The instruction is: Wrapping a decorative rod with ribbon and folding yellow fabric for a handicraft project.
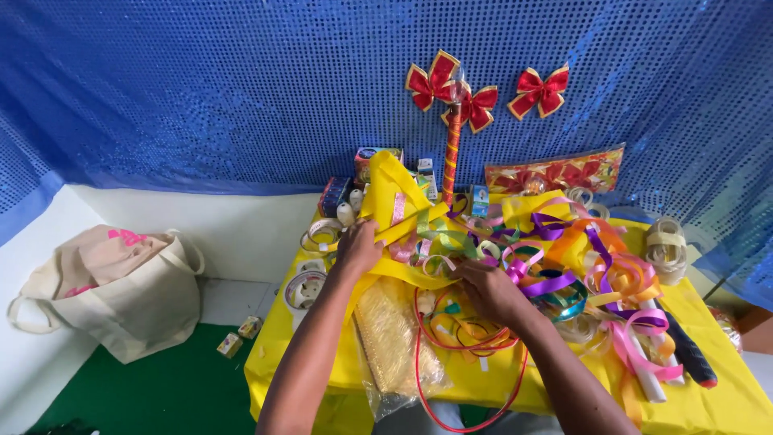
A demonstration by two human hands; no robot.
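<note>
Yellow table (708,403): both hands (358,246) gripping yellow fabric (390,189).

Matt yellow cloth covers the tabletop (708,407) under both hands. The left hand (357,248) grips smooth yellow fabric (386,189); by the right hand (487,290) lie glossy satin ribbons (564,258) and a slick red plastic cord (423,379). Beyond the hands, a sequinned blue cloth backdrop (201,89) glitters. Left of them, a plain canvas bag (121,298), matt.
</note>
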